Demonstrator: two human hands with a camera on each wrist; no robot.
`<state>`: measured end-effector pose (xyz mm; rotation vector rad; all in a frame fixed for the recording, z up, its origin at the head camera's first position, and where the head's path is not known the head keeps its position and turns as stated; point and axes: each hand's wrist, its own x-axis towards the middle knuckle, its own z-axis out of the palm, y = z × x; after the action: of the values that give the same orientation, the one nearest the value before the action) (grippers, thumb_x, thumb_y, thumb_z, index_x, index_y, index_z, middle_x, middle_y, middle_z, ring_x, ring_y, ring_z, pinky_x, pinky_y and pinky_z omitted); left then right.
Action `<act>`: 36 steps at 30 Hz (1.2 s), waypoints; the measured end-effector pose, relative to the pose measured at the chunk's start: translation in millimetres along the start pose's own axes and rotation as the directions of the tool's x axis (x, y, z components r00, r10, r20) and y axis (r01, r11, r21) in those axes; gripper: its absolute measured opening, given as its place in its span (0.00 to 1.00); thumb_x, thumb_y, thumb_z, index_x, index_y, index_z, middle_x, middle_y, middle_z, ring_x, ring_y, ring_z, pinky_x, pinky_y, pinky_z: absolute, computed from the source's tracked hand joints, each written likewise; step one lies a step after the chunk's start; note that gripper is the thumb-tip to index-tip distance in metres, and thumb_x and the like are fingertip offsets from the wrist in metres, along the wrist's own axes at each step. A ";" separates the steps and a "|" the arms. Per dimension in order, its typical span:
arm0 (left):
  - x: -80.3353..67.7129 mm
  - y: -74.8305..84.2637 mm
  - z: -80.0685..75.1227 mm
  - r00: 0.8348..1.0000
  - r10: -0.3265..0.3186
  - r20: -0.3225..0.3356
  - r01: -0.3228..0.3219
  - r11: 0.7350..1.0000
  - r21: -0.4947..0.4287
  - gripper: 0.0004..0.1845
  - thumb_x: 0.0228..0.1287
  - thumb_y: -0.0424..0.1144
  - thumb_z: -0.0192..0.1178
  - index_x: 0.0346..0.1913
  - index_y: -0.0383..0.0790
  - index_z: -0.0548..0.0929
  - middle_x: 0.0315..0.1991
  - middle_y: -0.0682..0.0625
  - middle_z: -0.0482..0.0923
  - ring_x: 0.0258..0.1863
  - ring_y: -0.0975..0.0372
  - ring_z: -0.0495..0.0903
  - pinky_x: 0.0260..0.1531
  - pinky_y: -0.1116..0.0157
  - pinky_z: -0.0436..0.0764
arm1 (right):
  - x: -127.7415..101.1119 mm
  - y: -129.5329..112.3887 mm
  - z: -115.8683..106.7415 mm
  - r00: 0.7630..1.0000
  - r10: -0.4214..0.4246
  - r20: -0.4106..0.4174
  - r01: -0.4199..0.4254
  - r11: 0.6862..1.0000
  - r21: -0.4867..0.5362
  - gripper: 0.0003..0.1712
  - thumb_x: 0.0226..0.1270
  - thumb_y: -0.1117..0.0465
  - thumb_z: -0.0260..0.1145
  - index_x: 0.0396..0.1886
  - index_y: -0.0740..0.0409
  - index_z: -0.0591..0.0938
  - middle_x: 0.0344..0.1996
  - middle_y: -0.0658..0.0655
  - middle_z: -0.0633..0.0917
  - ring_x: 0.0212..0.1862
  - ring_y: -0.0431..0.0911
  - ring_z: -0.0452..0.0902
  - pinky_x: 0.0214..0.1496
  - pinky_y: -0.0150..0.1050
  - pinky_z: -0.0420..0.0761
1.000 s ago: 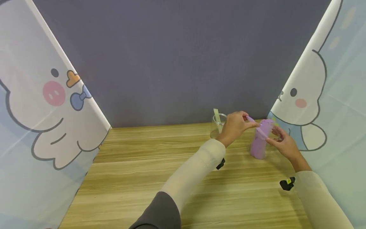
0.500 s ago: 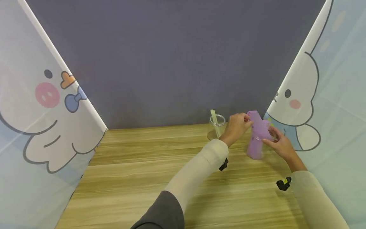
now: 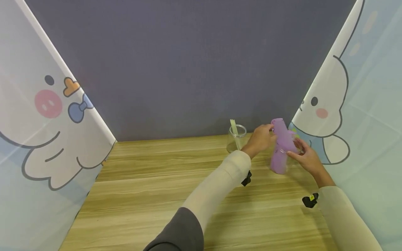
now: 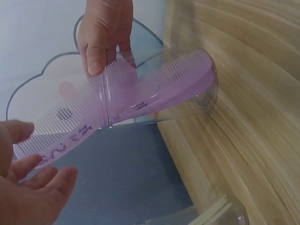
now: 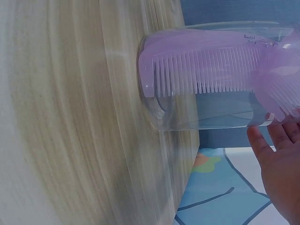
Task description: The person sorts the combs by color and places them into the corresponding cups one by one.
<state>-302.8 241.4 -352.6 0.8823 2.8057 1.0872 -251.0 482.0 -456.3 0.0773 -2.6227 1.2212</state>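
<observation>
A clear glass (image 3: 279,164) stands on the wooden table (image 3: 176,181) at the far right, with a long purple comb (image 3: 281,134) standing in it and sticking out past the rim. In the left wrist view the comb (image 4: 154,89) reaches the bottom of the glass (image 4: 187,101), and a second paler purple piece (image 4: 123,75) lies beside it. My left hand (image 3: 260,139) is at the comb's upper end; its thumb and fingers (image 4: 33,187) lie relaxed on either side of that end. My right hand (image 3: 304,155) pinches the glass rim (image 4: 104,93).
A second clear glass (image 3: 237,137) with pale sticks in it stands just left of my left hand, near the grey back wall (image 3: 188,69). Cartoon-printed curtains (image 3: 47,122) close in both sides. Wood stretches toward me in front of the glasses.
The comb has swung from a slant across the rim to nearly upright in the glass. My left hand has followed its upper end; the right hand stays on the rim.
</observation>
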 end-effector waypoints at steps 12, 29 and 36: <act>-5.3 -2.2 -0.3 0.987 0.007 0.160 0.003 0.998 -0.059 0.30 0.73 0.50 0.57 0.76 0.60 0.67 0.77 0.62 0.64 0.77 0.66 0.62 0.74 0.63 0.66 | -3.4 -14.7 1.7 0.999 -0.032 0.026 0.031 0.999 0.023 0.46 0.72 0.62 0.67 0.78 0.75 0.52 0.67 0.87 0.64 0.39 0.17 0.70 0.37 0.17 0.75; -32.3 -58.6 -46.9 0.988 0.053 0.144 -0.061 0.997 0.054 0.33 0.75 0.49 0.55 0.79 0.51 0.61 0.81 0.52 0.57 0.80 0.58 0.57 0.77 0.54 0.63 | 6.2 -22.6 -17.0 0.992 0.015 0.128 -0.001 0.994 -0.112 0.53 0.73 0.52 0.66 0.82 0.68 0.45 0.71 0.85 0.60 0.60 0.77 0.71 0.40 0.22 0.72; -52.0 -91.2 -73.2 0.997 0.015 0.079 -0.021 0.998 0.067 0.35 0.74 0.47 0.58 0.79 0.46 0.61 0.81 0.44 0.55 0.79 0.45 0.58 0.74 0.46 0.67 | 6.3 -22.8 -16.1 0.982 -0.047 0.181 0.062 0.995 -0.076 0.55 0.75 0.56 0.65 0.82 0.67 0.38 0.76 0.81 0.51 0.70 0.79 0.59 0.59 0.32 0.80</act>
<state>-319.4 114.9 -363.6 0.9359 2.7911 0.9429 -250.4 479.8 -427.8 0.2540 -2.7999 1.1360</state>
